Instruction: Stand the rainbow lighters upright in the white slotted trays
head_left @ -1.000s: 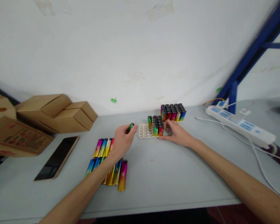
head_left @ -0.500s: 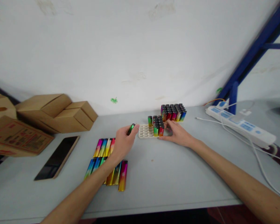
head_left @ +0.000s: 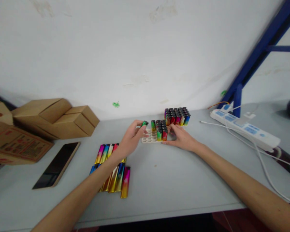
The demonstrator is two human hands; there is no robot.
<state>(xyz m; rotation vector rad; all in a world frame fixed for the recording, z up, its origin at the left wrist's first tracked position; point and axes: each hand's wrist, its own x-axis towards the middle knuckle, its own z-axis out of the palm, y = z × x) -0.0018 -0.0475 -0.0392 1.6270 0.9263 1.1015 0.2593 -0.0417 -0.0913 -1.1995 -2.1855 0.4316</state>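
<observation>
My left hand pinches a green lighter just above the left part of a white holed tray. Several colourful lighters stand upright in the tray's right half. My right hand rests against the tray's right side, fingers curled on it. Behind the tray stands a full block of upright lighters. On the grey table under my left forearm, rainbow lighters lie flat in two rows.
Brown cardboard boxes are stacked at the left by the white wall. A dark phone lies beside them. A white power strip with cables runs along the right, below a blue metal frame.
My left hand has carried the green lighter to the right and away from me, from beside the tray to over its left part. My right hand has stayed at the tray.
</observation>
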